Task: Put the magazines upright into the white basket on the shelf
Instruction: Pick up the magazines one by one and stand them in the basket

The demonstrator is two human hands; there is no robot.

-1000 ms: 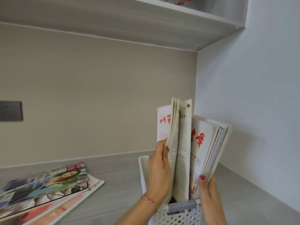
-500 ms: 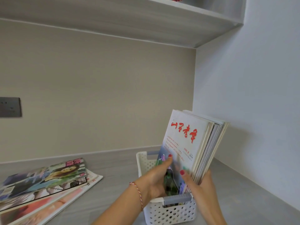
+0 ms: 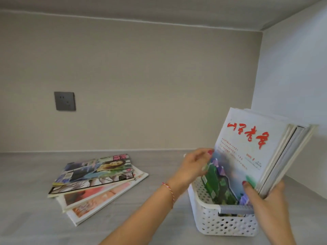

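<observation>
A white basket [image 3: 208, 221] with a perforated wall and a grey handle stands on the grey shelf [image 3: 35, 218] at the near right, close to the right-hand wall. A bundle of magazines [image 3: 251, 156] stands in it, leaning to the right, its front cover white with red characters and a green picture lower down. The right hand [image 3: 265, 197] grips the bundle at its lower right edge, thumb on the front cover and fingers curled round behind the spines. The left hand [image 3: 192, 165], a red braided bracelet on its wrist, has its fingers loosely bent with the tips at the left edge of the front cover; motion blur keeps me from telling whether they pinch the edge or only touch it. Well to the left of the basket, a loose stack of magazines [image 3: 99, 181] lies flat on the shelf, fanned out, the top one showing a portrait cover. A dark wall socket [image 3: 65, 101] sits on the beige back wall, far left.
</observation>
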